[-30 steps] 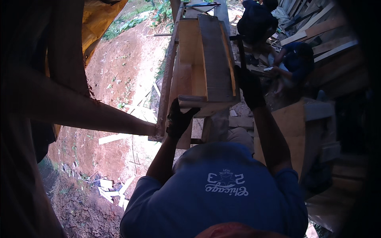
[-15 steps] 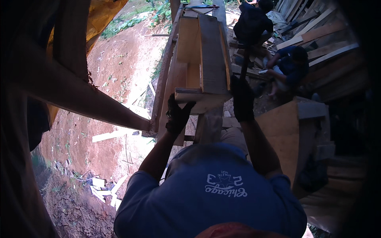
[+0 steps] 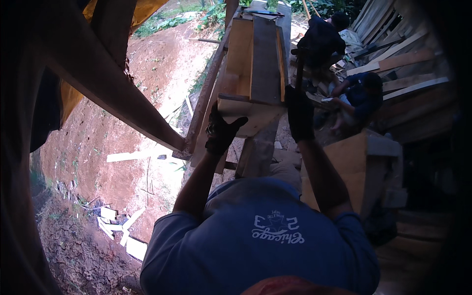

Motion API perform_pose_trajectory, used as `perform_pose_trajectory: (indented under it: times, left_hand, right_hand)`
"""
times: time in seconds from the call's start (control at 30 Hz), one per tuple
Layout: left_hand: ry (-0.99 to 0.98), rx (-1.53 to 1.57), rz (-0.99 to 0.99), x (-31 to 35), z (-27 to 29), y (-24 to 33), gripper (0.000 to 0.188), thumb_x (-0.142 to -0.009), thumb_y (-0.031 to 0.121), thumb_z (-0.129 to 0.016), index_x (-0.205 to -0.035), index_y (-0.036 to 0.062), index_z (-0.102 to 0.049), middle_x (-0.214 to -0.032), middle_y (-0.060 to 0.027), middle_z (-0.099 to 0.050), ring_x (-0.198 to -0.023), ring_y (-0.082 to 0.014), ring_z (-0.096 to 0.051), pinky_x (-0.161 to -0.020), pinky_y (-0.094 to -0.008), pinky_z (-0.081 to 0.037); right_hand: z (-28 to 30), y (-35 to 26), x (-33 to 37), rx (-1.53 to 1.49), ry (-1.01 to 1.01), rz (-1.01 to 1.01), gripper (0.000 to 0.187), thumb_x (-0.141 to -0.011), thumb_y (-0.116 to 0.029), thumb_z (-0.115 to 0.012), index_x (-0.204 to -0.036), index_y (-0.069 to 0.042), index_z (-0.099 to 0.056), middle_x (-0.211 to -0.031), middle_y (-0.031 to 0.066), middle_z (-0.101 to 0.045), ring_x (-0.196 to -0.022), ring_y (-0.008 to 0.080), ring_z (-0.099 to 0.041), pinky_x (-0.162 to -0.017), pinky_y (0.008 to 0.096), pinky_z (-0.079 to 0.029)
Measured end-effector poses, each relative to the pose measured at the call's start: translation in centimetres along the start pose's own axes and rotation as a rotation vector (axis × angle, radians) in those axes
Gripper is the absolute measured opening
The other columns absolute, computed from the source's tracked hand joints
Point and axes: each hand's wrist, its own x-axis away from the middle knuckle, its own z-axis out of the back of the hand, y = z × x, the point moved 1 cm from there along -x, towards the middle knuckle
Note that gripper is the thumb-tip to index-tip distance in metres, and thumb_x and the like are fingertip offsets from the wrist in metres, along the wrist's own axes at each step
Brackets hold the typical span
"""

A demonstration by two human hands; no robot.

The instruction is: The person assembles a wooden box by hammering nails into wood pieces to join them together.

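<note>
A long wooden box point(image 3: 266, 64) lies lengthwise ahead of me, with a gap along its upper left side showing its inner boards. Its near end is covered by a pale end board point(image 3: 251, 114). My left hand point(image 3: 222, 132), in a dark glove, grips the near left corner, fingers along the side and thumb stretched across the end board. At the near right corner is my gloved right hand point(image 3: 299, 115), closed around a hammer point(image 3: 299, 69). The hammer's head points away from me, beyond the box's right side. Shadow hides the fingers of my right hand.
Beams point(image 3: 258, 155) support the box. A slanting timber point(image 3: 123, 105) crosses at left above reddish ground. Two people point(image 3: 361, 96) sit at far right near stacked planks point(image 3: 410, 61). A plywood box point(image 3: 339, 169) stands at right. A saw-like tool point(image 3: 265, 13) lies beyond the box.
My left hand has shifted up the box's left side, its thumb now across the end board. The hammer's head now shows above my right hand. The whole view has tilted slightly.
</note>
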Motion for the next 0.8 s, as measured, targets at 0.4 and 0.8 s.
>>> perform_pose_trajectory:
  times: [0.4, 0.8]
  left_hand:
    - [0.014, 0.168, 0.004, -1.3, -2.0, -1.8, 0.121, -0.071, 0.046, -0.099, -0.161, -0.0019, -0.034, -0.152, -0.0285, -0.053, -0.139, -0.0447, -0.055, -0.114, -0.0514, -0.046]
    - [0.002, 0.189, 0.001, -0.9, -2.2, -1.2, 0.107, -0.079, 0.034, -0.095, -0.158, -0.0043, -0.033, -0.149, -0.0256, -0.053, -0.140, -0.0348, -0.052, -0.115, -0.0476, -0.046]
  right_hand:
    - [-1.1, -0.8, 0.9, 0.177, 0.069, 0.031, 0.018, -0.108, -0.009, -0.058, -0.119, -0.003, -0.071, -0.107, 0.0168, -0.069, -0.102, 0.0325, -0.071, -0.084, 0.0396, -0.057]
    - [-0.6, -1.1, 0.6, 0.113, 0.097, -0.021, 0.019, -0.109, -0.016, -0.061, -0.116, -0.001, -0.069, -0.098, 0.0187, -0.068, -0.093, 0.0381, -0.070, -0.075, 0.0450, -0.053]
